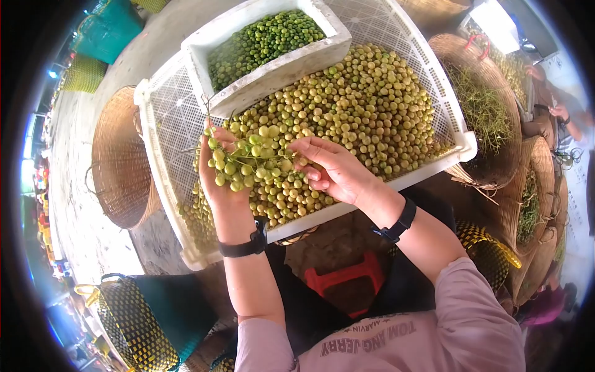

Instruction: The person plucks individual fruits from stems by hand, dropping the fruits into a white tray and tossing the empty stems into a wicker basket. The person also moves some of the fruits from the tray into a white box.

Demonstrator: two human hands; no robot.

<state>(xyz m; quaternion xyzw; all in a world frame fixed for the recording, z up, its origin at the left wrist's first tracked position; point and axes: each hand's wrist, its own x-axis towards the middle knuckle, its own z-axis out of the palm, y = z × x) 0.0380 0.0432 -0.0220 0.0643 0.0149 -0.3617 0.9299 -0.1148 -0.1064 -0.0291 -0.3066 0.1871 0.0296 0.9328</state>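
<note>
My left hand (pixel 218 177) is closed around a stemmed bunch of small round yellow-green fruits (pixel 251 152), held over the near left part of a white plastic crate (pixel 427 164). Thin stems stick out above the fingers. At the bunch's right side is my right hand (pixel 328 164), its fingers curled in; what they pinch, if anything, is hidden. Below both hands, many loose yellowish fruits (pixel 365 105) fill the crate. A white foam box (pixel 285 68) sits at the crate's far side, holding smaller, darker green fruits (pixel 266 46).
A wicker basket (pixel 121 161) stands left of the crate. On the right, another basket (pixel 446 46) holds green stems (pixel 480 111), with more baskets behind it. A red plastic stool (pixel 344 276) is below me. A yellow-black woven basket (pixel 133 325) stands lower left. Another person's hand (pixel 559 113) shows far right.
</note>
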